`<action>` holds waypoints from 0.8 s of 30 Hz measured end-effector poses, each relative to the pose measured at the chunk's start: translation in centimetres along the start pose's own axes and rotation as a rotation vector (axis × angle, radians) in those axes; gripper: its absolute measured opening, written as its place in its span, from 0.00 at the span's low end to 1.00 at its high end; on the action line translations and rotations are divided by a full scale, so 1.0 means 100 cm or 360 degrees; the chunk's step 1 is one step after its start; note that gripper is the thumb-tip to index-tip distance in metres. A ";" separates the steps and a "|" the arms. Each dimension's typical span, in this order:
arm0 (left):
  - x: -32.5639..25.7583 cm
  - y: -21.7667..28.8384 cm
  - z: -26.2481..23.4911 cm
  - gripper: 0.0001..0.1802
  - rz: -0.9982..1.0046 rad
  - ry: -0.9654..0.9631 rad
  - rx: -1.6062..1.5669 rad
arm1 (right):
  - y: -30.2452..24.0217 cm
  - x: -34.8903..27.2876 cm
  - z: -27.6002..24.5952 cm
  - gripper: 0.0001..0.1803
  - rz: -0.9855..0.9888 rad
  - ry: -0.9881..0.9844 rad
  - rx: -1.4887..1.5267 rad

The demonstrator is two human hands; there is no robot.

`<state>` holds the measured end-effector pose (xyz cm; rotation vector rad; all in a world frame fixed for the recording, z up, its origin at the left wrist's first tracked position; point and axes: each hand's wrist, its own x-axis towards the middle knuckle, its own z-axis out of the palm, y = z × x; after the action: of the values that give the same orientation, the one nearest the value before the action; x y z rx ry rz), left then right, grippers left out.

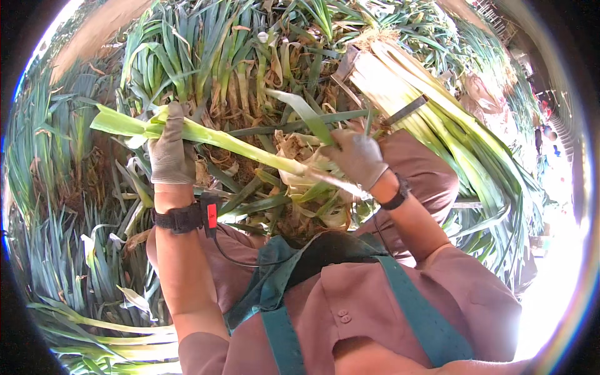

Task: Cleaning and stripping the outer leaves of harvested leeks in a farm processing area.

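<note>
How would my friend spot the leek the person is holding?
Find the teal apron, then look up and left to the person's gloved left grip. The leek runs through it, pale green, slanting down rightward to a whitish end. Unlike the heaped leeks around, it's held up alone.

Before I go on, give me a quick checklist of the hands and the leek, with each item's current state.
1. Left hand closed around the leek: ok.
2. Right hand free: not ok, it holds a green leaf.
3. Gloves on both hands: ok.
4. Leek's root end sharp enough to inspect: not ok, it is blurred.
5. Cable clear of the leek: ok, it runs lower, by the lap.
6. Dark band across the leek bundle tight: cannot tell.
</note>
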<state>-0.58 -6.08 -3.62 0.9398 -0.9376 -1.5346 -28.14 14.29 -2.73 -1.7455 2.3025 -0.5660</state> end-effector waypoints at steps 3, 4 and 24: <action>-0.018 0.000 0.026 0.20 0.0019 -0.0137 -0.0060 | -0.001 0.008 -0.020 0.18 -0.0139 0.0049 -0.0027; -0.025 0.001 0.036 0.20 0.0022 -0.0185 -0.0101 | -0.007 0.011 -0.028 0.19 -0.0214 0.0018 0.0101; -0.054 -0.003 0.055 0.36 -0.0051 -0.0937 -0.0260 | -0.065 0.022 0.000 0.11 -0.0217 -0.1322 0.1297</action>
<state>-4.99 -0.26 -1.29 0.3837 -1.1812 -1.9286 -23.05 10.65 0.15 -1.3411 1.1544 -0.5417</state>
